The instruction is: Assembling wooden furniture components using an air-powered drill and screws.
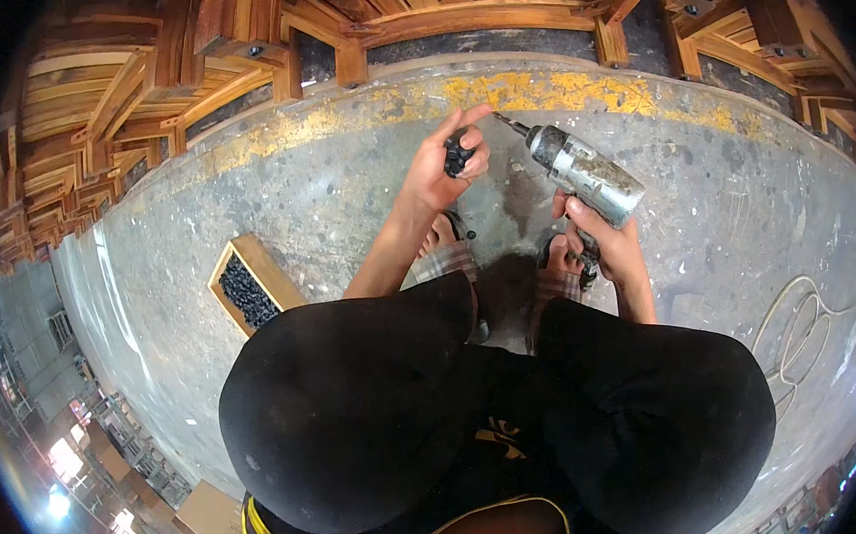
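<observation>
My left hand (435, 168) is raised ahead of my knees, its fingers curled round a clump of small black parts (459, 153) too small to identify. Its index finger stretches out toward the tip of a driver bit (511, 122). The bit sits in a worn, silver-bodied power driver (593, 171), tilted with its nose up and to the left. Wrapped round the driver's dark handle is my right hand (613, 248). Whether the fingertip touches the bit I cannot tell.
A wooden box (271, 268) of small black parts (246, 292) stands on the concrete floor (352, 222) to the left. Slatted wooden furniture (484, 28) lines the far side and left, beyond a worn yellow stripe (579, 91). A pale hose (791, 332) lies coiled at right.
</observation>
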A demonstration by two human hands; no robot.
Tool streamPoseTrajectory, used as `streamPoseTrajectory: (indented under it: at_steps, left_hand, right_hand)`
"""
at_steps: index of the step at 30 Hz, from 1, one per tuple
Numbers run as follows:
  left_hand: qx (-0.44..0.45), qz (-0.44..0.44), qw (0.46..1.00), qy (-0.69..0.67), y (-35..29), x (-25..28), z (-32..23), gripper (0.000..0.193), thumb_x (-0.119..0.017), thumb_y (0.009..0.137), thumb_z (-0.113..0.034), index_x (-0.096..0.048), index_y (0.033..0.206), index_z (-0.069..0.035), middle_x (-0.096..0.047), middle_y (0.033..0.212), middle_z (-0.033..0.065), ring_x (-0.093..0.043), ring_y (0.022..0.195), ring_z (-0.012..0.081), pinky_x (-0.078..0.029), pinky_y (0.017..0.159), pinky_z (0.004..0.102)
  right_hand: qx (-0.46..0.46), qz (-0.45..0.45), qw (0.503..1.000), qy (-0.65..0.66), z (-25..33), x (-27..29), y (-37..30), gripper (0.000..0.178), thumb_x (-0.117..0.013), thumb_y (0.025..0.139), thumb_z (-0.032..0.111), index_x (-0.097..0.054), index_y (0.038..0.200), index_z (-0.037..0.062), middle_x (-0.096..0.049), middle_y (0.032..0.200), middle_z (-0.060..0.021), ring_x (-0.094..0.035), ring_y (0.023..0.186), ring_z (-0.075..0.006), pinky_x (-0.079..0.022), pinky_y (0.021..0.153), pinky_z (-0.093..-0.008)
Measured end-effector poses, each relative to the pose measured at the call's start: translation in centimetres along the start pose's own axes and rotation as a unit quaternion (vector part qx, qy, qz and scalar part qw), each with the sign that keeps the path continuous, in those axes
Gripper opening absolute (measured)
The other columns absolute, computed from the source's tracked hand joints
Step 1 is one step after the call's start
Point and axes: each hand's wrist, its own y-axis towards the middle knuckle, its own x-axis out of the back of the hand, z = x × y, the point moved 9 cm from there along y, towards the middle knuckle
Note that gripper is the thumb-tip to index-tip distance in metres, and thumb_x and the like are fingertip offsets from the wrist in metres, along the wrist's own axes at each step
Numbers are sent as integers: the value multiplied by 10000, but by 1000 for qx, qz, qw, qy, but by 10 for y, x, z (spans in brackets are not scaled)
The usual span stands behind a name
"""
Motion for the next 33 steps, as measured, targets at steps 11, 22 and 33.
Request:
streamPoseTrajectory:
  at_steps: [11,22,33]
  left_hand:
    - [100,73,992,30,9,-84,-18,475,-449,971,-413,-498,1239,-24,-396,570,-32,-375,473,130,-286,428,258]
    - [86,117,989,-27,17,-81,-4,437,-476,831,-202,-473,1178,64,-476,698,51,-423,536,168,-337,476,272]
    - [49,100,993,-48,23,-60,0,443,-409,989,-293,-463,1310,7,-546,767,58,-440,567,160,-338,469,249]
  right_hand:
    - [76,10,997,32,45,1,-13,431,-658,841,247,-544,1155,-25,-621,859,-116,-475,478,-92,-379,454,-233]
    - [82,2,995,59,44,9,-24,489,-683,821,276,-537,1183,-19,-626,857,-115,-468,467,-91,-376,451,-231]
    - [37,0,994,107,28,7,-19,427,-694,810,219,-550,1122,-34,-628,861,-125,-508,488,-109,-402,461,-243]
